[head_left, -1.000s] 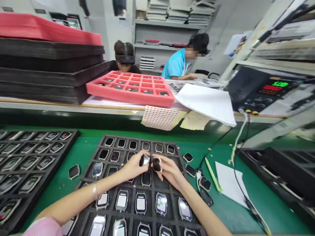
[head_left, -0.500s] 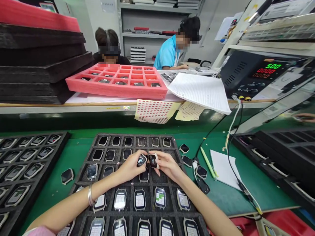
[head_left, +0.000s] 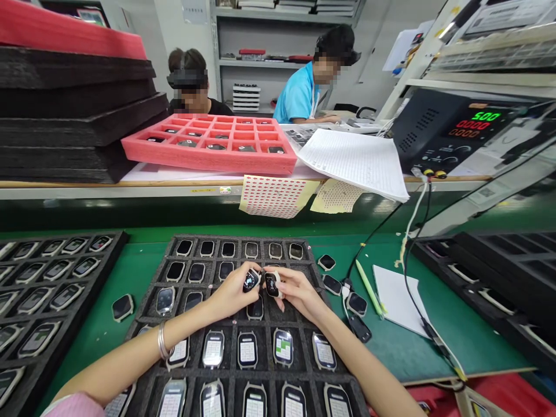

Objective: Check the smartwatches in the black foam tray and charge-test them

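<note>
My left hand [head_left: 237,291] is closed around a smartwatch [head_left: 251,281] whose dark screen shows a lit dial. Right beside it, my right hand [head_left: 296,289] grips a second smartwatch [head_left: 271,285] by its edges, with small lit marks on its screen. Both are held side by side above a black foam tray [head_left: 234,321] of strapless watches. In the tray's near rows lie watches with bright screens, such as one with green blocks [head_left: 282,347]. Its far rows hold watches with dark screens, among them a watch [head_left: 185,248] in the far left corner.
Another foam tray of watches [head_left: 65,324] is at left, with a loose watch [head_left: 123,307] between the trays. To the right lie loose watches [head_left: 332,284], cables, a green pen [head_left: 368,286] and white paper [head_left: 397,295]. A pink foam tray [head_left: 208,156] and power supply [head_left: 452,130] stand on the shelf.
The view has shifted slightly. Both hands keep their watches in nearly the same place. The person across on the left has raised their head a little.
</note>
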